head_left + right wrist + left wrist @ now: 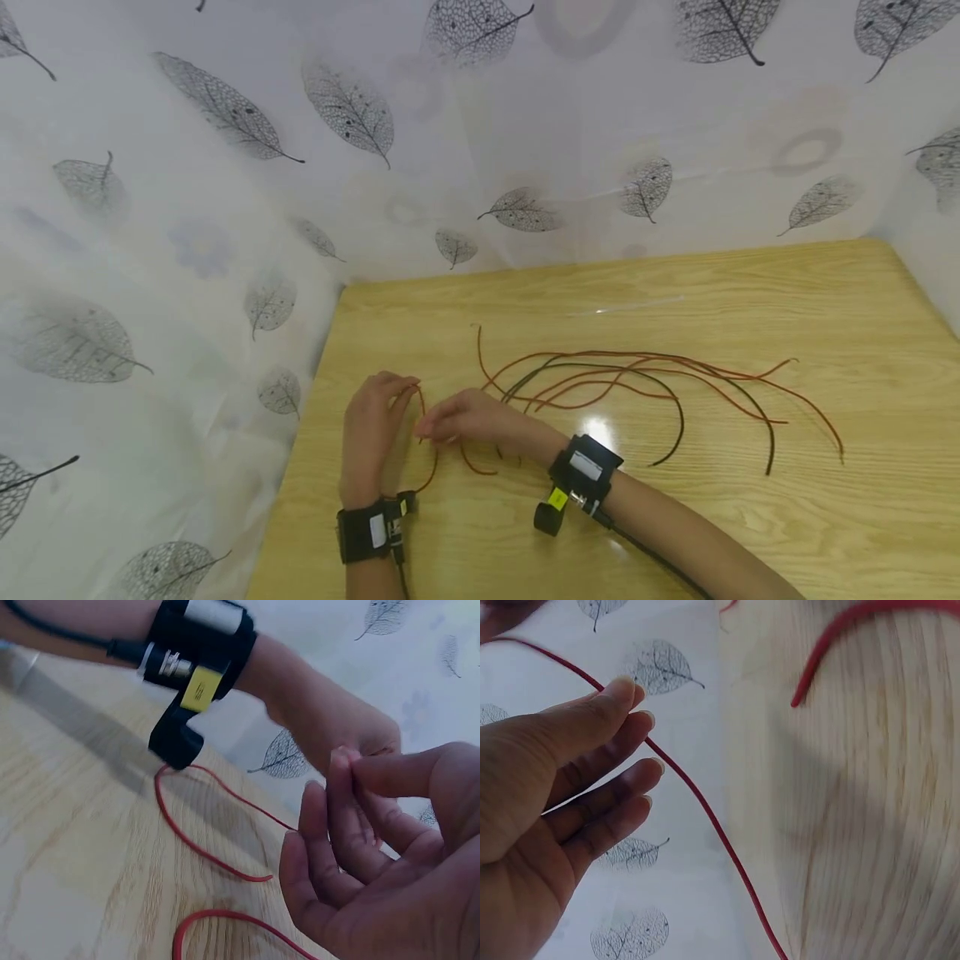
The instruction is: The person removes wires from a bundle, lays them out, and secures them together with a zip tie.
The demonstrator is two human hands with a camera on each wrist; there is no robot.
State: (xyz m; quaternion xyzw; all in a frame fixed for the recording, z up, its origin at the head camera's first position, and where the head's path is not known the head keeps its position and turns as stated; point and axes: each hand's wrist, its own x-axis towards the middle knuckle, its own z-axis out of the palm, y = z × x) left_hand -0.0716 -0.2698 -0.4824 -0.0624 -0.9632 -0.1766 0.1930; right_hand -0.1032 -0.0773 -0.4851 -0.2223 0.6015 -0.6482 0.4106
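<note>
A thin red wire [712,817] runs through the fingertips of my left hand [372,429], pinched between thumb and index finger while the other fingers are loosely bent. Close by on the right, my right hand [480,415] brings its thumb and index fingertips together on the same wire; its fingers hide the exact spot of contact. In the left wrist view the wire arcs up toward the right hand and trails down past the left fingers. A loose red wire end [225,864] lies on the table below the hands in the right wrist view.
Several red wires [600,352] and dark wires [683,417] lie crossed on the wooden table [862,333], right of the hands. A leaf-patterned white sheet [525,125] rises behind and on the left. Each wrist wears a black camera strap [585,467] with a cable.
</note>
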